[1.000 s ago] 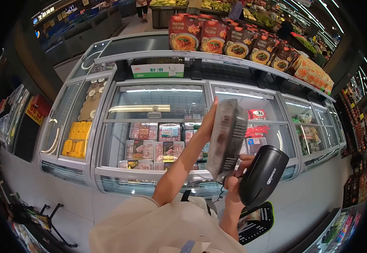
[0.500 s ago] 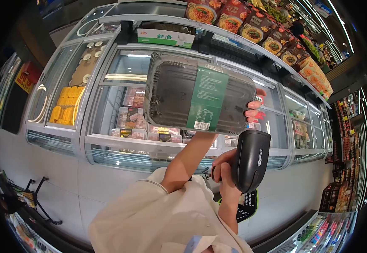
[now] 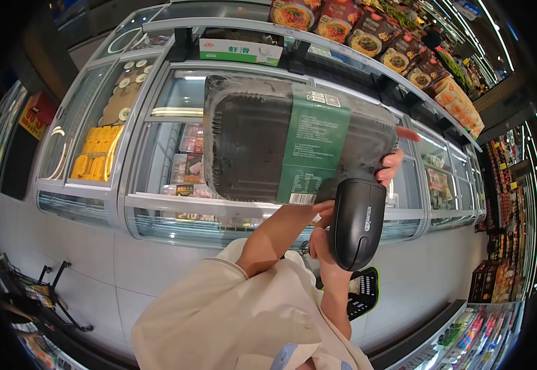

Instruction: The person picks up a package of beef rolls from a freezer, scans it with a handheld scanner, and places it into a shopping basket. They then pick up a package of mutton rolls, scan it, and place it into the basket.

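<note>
A black plastic food tray (image 3: pixel 250 148) with a green paper band (image 3: pixel 317 139) is held up in front of me, its ribbed underside facing me. A barcode and fine print are on the band. My left hand (image 3: pixel 391 165) supports it from behind; its fingertips wrap round the right edge and one finger sticks out past it. The palm is hidden by the tray. In my right hand (image 3: pixel 325 245) is a black handheld barcode scanner (image 3: pixel 361 225), gripped by its handle. The scanner's head overlaps the tray's lower right corner in this view.
Glass-lidded freezers (image 3: pixel 151 203) with packed frozen foods stand ahead. On the shelf above are a shrimp paste box (image 3: pixel 242 52) and several noodle packs (image 3: pixel 367 37). A black basket (image 3: pixel 364 296) is below my right arm, a wheeled cart (image 3: pixel 49 290) at left.
The tray has come closer and shifted slightly right and down. The scanner has moved a little up and left, still in my right hand.
</note>
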`<state>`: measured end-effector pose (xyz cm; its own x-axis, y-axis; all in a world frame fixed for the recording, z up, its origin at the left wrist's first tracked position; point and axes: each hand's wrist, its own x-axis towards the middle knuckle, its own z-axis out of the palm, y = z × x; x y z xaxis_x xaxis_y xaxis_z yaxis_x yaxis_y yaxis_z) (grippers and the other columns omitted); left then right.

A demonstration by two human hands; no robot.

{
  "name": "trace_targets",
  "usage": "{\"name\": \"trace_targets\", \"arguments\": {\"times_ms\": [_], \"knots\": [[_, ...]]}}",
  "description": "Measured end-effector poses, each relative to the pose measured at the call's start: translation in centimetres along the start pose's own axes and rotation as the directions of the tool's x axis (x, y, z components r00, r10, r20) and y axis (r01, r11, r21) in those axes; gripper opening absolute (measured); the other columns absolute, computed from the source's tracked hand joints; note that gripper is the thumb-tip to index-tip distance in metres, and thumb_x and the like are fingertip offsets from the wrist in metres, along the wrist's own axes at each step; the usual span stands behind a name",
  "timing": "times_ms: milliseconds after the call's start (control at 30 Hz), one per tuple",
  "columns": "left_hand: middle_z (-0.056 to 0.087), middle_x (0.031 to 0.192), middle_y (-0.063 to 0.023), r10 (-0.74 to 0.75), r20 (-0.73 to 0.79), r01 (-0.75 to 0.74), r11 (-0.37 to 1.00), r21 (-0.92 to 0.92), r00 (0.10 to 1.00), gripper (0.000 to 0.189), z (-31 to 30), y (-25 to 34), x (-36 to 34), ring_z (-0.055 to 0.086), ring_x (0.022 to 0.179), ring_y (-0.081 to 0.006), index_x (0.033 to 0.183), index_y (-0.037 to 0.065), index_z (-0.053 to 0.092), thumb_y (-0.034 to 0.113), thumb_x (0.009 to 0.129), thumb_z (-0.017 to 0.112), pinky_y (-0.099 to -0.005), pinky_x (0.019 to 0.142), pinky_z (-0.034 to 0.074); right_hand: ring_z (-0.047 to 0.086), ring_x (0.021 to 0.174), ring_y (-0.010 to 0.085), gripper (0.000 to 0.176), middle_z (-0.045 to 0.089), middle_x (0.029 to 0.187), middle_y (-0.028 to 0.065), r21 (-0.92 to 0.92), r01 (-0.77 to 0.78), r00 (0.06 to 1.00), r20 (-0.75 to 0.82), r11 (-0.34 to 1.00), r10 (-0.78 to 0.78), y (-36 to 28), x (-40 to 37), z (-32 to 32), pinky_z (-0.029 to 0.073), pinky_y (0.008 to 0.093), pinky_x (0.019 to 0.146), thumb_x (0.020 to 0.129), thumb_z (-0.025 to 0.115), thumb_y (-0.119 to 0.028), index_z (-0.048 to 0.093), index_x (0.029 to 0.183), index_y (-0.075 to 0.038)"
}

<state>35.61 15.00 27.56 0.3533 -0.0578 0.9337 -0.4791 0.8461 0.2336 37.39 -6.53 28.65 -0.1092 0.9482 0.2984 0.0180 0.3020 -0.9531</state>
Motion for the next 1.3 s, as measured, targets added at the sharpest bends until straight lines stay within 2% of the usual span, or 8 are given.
{"name": "trace_targets", "arguments": {"times_ms": [133, 233, 400, 567, 633, 733, 1000, 1300], "knots": [[0.055, 0.097, -0.0177, -0.005, -0.063, 0.003, 1.000, -0.024, 0.998, 0.077, 0.2, 0.1, -0.2, 0.062, 0.089, -0.0348, 0.151, 0.001, 0.019, 0.055, 0.100, 0.034, -0.0517, 0.087, 0.049, 0.058, 0.099, 0.0227, 0.027, 0.058, 0.102, 0.0116, 0.018, 0.016, 1.000, 0.003, 1.000, -0.016, 0.0, -0.2, 0.0, 0.047, 0.0352, 0.087, 0.080, 0.063, 0.009, 0.057, 0.105, 0.000], [0.053, 0.103, -0.0224, 0.041, 0.026, -0.039, 0.995, -0.096, 0.999, 0.077, -0.3, -0.4, 0.0, 0.060, 0.098, -0.0407, 0.149, -0.006, 0.015, 0.038, 0.097, 0.049, -0.0565, 0.091, 0.048, 0.059, 0.099, 0.0229, 0.029, 0.059, 0.103, 0.0118, 0.009, 0.023, 1.000, 0.009, 1.000, -0.023, -0.1, -0.2, -0.1, 0.047, 0.0352, 0.088, 0.079, 0.063, 0.010, 0.057, 0.106, 0.001], [0.053, 0.102, -0.0211, 0.011, 0.014, -0.011, 1.000, -0.025, 1.000, 0.078, -0.8, 0.1, -0.3, 0.061, 0.095, -0.0389, 0.148, -0.007, 0.016, 0.039, 0.095, 0.051, -0.0547, 0.089, 0.049, 0.060, 0.097, 0.0234, 0.030, 0.060, 0.103, 0.0127, -0.021, 0.037, 0.999, 0.030, 0.999, -0.036, 0.0, -0.1, -0.4, 0.048, 0.0345, 0.085, 0.078, 0.064, 0.011, 0.057, 0.106, 0.001], [0.055, 0.097, -0.0179, 0.059, -0.020, -0.059, 0.998, 0.004, 0.998, 0.083, -0.9, -0.2, -0.9, 0.061, 0.089, -0.0350, 0.147, -0.006, 0.021, 0.043, 0.090, 0.056, -0.0507, 0.084, 0.049, 0.046, 0.051, 0.0076, 0.023, 0.061, 0.091, 0.0130, -0.092, 0.143, 0.972, 0.198, 0.985, -0.122, 0.2, 0.0, -1.5, 0.039, 0.0231, 0.044, 0.083, 0.061, 0.004, 0.053, 0.105, 0.003], [0.056, 0.094, -0.0163, 0.092, 0.006, -0.092, 0.995, 0.045, 0.996, 0.085, -1.8, -0.1, -1.4, 0.061, 0.086, -0.0331, 0.147, -0.005, 0.024, 0.045, 0.088, 0.058, -0.0491, 0.083, 0.049, 0.052, 0.060, 0.0123, 0.025, 0.063, 0.087, 0.0122, -0.177, 0.257, 0.902, 0.396, 0.950, -0.170, 0.7, -0.8, -3.8, 0.043, 0.0264, 0.052, 0.084, 0.061, -0.001, 0.054, 0.107, 0.002], [0.056, 0.092, -0.0140, 0.137, -0.170, -0.124, 0.989, 0.083, 0.976, 0.088, -0.1, 0.0, -2.4, 0.061, 0.085, -0.0313, 0.147, -0.004, 0.026, 0.047, 0.084, 0.061, -0.0478, 0.083, 0.049, 0.063, 0.085, 0.0224, 0.034, 0.066, 0.091, 0.0118, -0.189, -0.015, 0.939, 0.334, 0.982, 0.079, 4.0, -6.3, -6.2, 0.050, 0.0329, 0.070, 0.086, 0.063, -0.013, 0.057, 0.116, 0.000], [0.057, 0.094, -0.0132, 0.128, -0.117, -0.107, 0.979, 0.172, 0.985, 0.088, -0.2, 0.8, -2.6, 0.061, 0.087, -0.0301, 0.147, -0.003, 0.027, 0.048, 0.084, 0.061, -0.0482, 0.085, 0.048, 0.066, 0.077, 0.0259, 0.031, 0.069, 0.085, 0.0102, -0.237, 0.158, 0.770, 0.637, 0.959, 0.030, 1.6, -3.6, -6.4, 0.051, 0.0326, 0.068, 0.074, 0.071, -0.018, 0.064, 0.099, 0.000], [0.056, 0.096, -0.0139, 0.113, -0.101, -0.089, 0.972, 0.218, 0.988, 0.089, 0.0, 0.9, -2.5, 0.061, 0.089, -0.0306, 0.147, -0.004, 0.027, 0.049, 0.084, 0.060, -0.0482, 0.086, 0.048, 0.071, 0.069, 0.0270, 0.028, 0.073, 0.084, 0.0101, -0.205, 0.201, 0.714, 0.701, 0.958, 0.000, 1.8, -1.8, -5.2, 0.054, 0.0341, 0.060, 0.065, 0.076, -0.020, 0.071, 0.085, -0.001]]}}
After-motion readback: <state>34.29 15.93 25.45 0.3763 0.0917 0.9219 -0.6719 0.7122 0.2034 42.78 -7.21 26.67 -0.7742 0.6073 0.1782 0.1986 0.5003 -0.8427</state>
